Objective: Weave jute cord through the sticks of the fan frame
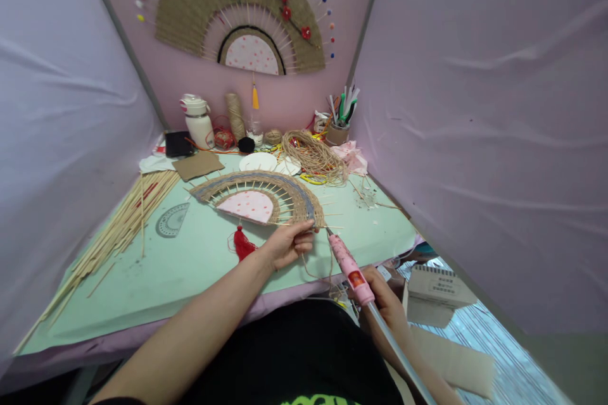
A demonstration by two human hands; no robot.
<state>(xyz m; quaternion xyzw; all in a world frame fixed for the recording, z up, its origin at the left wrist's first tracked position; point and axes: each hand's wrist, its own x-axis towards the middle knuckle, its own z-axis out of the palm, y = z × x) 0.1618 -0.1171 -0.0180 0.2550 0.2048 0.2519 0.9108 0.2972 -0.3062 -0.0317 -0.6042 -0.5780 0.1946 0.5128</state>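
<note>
My left hand (293,244) is closed on the lower right end of a woven fan (306,199), thumb on top. The fan has thin sticks, twine bands with a grey-blue stripe, and a pink spotted half-circle (249,205) at its centre. A red tassel (242,244) hangs from it onto the table. In my right hand (382,297) is a pink glue gun (349,266), a clear glue stick trailing from its back. Its nozzle tip is at the fan's right edge, beside my left fingers; whether it touches cannot be told. Loose twine (313,275) dangles below the fan.
Long bamboo sticks (114,228) and a protractor (173,220) lie at the left. Along the back are a white bottle (197,123), a twine spool (234,115), a twine coil (313,155) and a tool cup (337,133). Cardboard boxes (434,294) stand beyond the right edge.
</note>
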